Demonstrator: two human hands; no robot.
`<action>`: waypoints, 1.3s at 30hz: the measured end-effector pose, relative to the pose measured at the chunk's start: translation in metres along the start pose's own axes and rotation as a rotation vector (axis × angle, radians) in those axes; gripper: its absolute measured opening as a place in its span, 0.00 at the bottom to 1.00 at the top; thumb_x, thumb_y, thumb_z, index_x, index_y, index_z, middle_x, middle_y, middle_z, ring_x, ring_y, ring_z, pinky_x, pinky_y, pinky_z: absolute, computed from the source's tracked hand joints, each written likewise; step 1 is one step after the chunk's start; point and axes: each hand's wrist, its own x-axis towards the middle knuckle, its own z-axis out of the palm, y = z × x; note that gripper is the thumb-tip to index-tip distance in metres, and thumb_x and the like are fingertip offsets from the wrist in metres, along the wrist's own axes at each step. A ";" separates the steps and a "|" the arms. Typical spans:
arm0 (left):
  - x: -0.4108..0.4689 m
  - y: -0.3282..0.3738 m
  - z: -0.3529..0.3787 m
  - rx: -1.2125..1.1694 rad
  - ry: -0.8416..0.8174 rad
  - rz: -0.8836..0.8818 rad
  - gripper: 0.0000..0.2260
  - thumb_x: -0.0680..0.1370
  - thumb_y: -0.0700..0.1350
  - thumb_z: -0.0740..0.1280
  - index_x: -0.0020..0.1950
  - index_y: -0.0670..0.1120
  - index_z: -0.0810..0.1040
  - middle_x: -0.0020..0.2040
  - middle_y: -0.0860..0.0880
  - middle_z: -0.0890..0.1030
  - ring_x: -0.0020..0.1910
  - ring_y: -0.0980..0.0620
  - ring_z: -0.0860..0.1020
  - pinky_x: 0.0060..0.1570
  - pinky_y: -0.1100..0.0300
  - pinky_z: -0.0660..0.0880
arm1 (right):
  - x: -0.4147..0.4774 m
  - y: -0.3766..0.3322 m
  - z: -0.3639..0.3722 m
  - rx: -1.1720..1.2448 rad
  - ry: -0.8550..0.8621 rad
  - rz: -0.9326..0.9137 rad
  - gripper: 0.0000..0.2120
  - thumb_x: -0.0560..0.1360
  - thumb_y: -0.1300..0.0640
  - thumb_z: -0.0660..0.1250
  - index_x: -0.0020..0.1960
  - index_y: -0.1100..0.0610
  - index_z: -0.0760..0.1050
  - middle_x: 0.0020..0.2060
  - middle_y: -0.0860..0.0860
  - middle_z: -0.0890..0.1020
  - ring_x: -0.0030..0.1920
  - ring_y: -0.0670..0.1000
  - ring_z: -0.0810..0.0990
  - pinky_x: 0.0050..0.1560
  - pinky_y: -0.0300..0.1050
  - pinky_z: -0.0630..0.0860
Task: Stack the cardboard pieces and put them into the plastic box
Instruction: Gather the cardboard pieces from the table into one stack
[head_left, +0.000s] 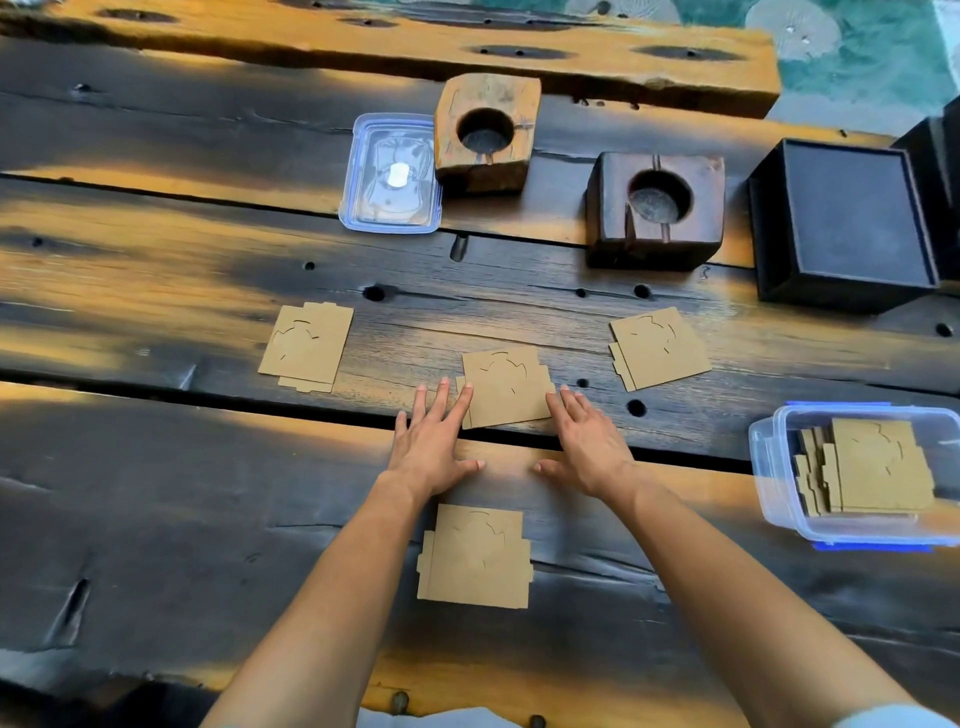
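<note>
Cardboard pieces lie flat and well apart on the wooden table (156, 467), four of them: a left piece (306, 347), a centre piece (506, 387), a right piece (660, 348) and a near piece (474, 556), the last lying between the two forearms. All are brown, with tabs at the edges and curved cut lines on the face. Both hands lie flat on the table either side of the centre piece, fingers straight and spread, gripping nothing. The left hand (434, 447) touches the piece's left edge with its fingertips, and the right hand (589, 444) touches its lower right corner; the thumbs point inward toward each other over bare wood. At the right edge stands the clear box (769, 467) with blue clips, uncovered, holding a stack (878, 465) of more cardboard, unevenly aligned so that tabs stick out on its left side. The clear lid (392, 174) lies far back on the table, just beside a light block (485, 132) of wood with a round hole. A dark block (655, 208) with a like hole sits to the right of that, and a black case (841, 223) beyond it.
</note>
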 end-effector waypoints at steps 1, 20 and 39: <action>0.003 0.000 0.000 0.006 -0.004 -0.002 0.50 0.75 0.64 0.72 0.82 0.60 0.37 0.84 0.52 0.37 0.82 0.43 0.36 0.79 0.39 0.46 | 0.004 0.001 -0.002 -0.005 -0.003 -0.001 0.50 0.76 0.38 0.68 0.83 0.56 0.41 0.82 0.56 0.44 0.82 0.57 0.44 0.80 0.54 0.50; 0.059 0.002 0.010 0.020 -0.081 0.005 0.50 0.75 0.62 0.72 0.82 0.61 0.37 0.84 0.51 0.38 0.83 0.46 0.41 0.80 0.39 0.47 | 0.075 0.018 -0.003 -0.034 -0.072 -0.050 0.54 0.73 0.39 0.73 0.83 0.53 0.40 0.82 0.56 0.46 0.82 0.58 0.46 0.80 0.56 0.50; 0.058 0.000 0.004 0.075 0.007 0.035 0.42 0.80 0.55 0.70 0.84 0.56 0.44 0.85 0.51 0.49 0.83 0.46 0.49 0.80 0.43 0.53 | 0.083 0.022 -0.007 0.006 0.008 -0.101 0.48 0.74 0.43 0.74 0.82 0.52 0.49 0.80 0.54 0.60 0.79 0.58 0.58 0.79 0.54 0.57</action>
